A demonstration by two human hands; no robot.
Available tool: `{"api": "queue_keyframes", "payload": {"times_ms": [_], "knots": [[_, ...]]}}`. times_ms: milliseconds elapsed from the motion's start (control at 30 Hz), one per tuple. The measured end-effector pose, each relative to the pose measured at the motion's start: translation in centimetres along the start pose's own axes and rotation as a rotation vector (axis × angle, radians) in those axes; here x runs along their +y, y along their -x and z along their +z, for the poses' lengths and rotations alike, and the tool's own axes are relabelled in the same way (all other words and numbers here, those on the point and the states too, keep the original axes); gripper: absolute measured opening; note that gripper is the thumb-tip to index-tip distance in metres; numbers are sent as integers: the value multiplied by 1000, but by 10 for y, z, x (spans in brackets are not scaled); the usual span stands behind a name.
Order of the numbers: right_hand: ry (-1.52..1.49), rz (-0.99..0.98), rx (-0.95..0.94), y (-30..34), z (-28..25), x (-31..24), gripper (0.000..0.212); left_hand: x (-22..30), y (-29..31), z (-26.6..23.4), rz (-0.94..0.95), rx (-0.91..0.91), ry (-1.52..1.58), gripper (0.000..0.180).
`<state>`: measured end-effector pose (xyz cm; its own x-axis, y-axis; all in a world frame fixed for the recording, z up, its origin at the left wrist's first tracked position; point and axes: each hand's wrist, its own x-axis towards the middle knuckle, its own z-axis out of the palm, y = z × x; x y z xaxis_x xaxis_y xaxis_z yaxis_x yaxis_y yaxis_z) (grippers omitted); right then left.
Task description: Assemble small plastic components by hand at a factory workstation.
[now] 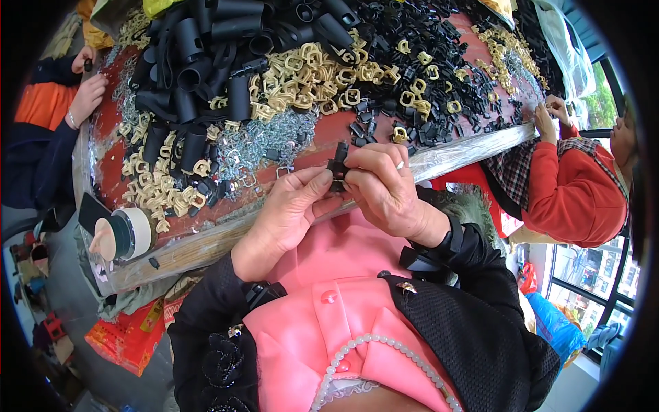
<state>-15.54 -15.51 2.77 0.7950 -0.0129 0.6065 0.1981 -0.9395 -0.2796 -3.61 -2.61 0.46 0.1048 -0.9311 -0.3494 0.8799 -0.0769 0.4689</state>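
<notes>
A small black plastic clip piece [338,167] sits pinched between both hands, just above the near edge of the red tabletop [103,172] and close to the person's chest. The left hand [292,206] closes on its lower part with thumb and forefinger, the other fingers curled underneath. The right hand [381,182], wearing a ring, folds over the piece from the right, its fingertips pressed against the upper part; both hands touch each other around it.

Just beyond the hands lies a spread of small silvery metal wire parts [274,141]. Further back are heaps of cream-coloured plastic buckles [302,82], loose black plastic clips [439,69] and a pile of black tubular sleeves [199,62]. A roll of white tape [134,232] rests near the left corner of the tabletop.

Another person's hands [86,89] work at the far left edge, and a person in a red sleeve [576,189] handles parts at the right edge.
</notes>
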Motion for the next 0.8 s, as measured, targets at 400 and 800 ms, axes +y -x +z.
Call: {"api": "queue_keyframes", "payload": {"times_ms": [400,800], "knots": [[7,93,107,7,7,-3,25,1,1,4,-25,29,-28,26],[-46,334,16,15,-15,25,23,6,0,-7,-13,52,-56,23]]}}
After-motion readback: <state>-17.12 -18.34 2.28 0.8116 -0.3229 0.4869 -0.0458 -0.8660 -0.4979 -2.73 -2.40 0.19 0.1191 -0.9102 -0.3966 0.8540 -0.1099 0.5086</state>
